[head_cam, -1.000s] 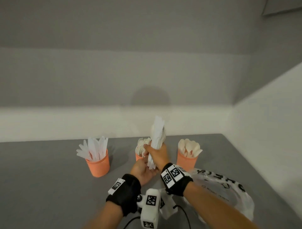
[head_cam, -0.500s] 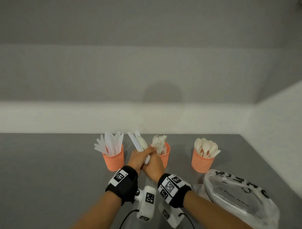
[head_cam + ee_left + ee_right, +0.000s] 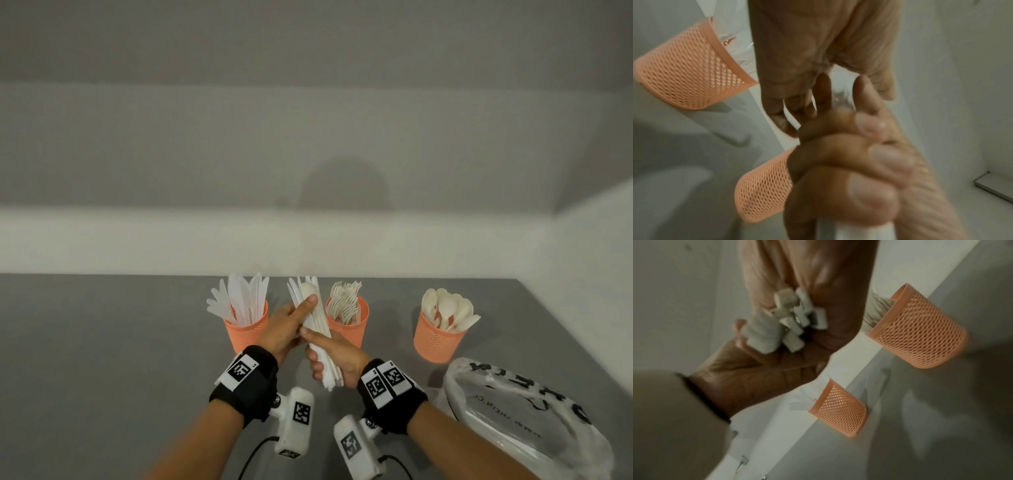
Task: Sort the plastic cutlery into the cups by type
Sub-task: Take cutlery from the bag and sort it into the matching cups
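Three orange mesh cups stand in a row on the grey table: knives in the left cup (image 3: 246, 330), forks in the middle cup (image 3: 352, 329), spoons in the right cup (image 3: 438, 339). Between the knife and fork cups, a bundle of white cutlery (image 3: 313, 318) leans up and to the left. My right hand (image 3: 330, 358) grips its handle ends (image 3: 795, 321) in a fist. My left hand (image 3: 286, 323) holds the upper part, thumb laid across the front and fingers behind. A spoon bowl shows at the bundle's top. The wrist views show the fork cup (image 3: 916, 331) and the knife cup (image 3: 838, 408).
A crumpled clear plastic bag with black lettering (image 3: 527, 414) lies at the front right, close to the spoon cup. The table (image 3: 102, 359) meets a wall just behind the cups, and a white wall runs along its right side.
The bundle went from upright in front of the fork cup to leaning left between the knife and fork cups. My left hand came up from under it onto its upper part.
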### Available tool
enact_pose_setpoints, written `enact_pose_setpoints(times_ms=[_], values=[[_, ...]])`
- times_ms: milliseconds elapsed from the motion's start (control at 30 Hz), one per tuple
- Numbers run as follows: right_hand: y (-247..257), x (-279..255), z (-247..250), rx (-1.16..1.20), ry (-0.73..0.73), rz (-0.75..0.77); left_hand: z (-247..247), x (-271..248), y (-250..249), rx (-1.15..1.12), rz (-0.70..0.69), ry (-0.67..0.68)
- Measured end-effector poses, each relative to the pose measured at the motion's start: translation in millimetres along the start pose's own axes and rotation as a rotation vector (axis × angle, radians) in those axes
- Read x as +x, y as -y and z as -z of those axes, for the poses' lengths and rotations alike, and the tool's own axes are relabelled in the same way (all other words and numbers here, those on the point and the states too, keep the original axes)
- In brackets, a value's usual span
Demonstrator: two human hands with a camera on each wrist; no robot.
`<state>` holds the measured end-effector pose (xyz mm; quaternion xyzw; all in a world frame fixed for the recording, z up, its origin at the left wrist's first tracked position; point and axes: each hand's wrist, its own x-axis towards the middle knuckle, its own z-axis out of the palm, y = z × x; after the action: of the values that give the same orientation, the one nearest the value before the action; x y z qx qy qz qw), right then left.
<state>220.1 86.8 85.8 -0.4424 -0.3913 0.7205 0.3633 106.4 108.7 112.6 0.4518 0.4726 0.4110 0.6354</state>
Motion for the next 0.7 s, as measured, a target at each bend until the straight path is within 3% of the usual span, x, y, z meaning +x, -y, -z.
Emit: enact_pose_setpoints(times_ms=[67,333,533,700], values=[[0,2,3,0.006,-0.021,0.029,3,1,5,0.040,-0.050,-0.100],[-3,4,8,0.045,0.008,0.004,8,1,18,0.151,-0.059,-0.206],[-8,5,10,0.057,-0.088,0.021,-4,-2,21,0.106,-0.004,-0.113],[-4,0,10,0.066,-0.058,0.004,-14,-1,21,0.109,0.000,-0.174]])
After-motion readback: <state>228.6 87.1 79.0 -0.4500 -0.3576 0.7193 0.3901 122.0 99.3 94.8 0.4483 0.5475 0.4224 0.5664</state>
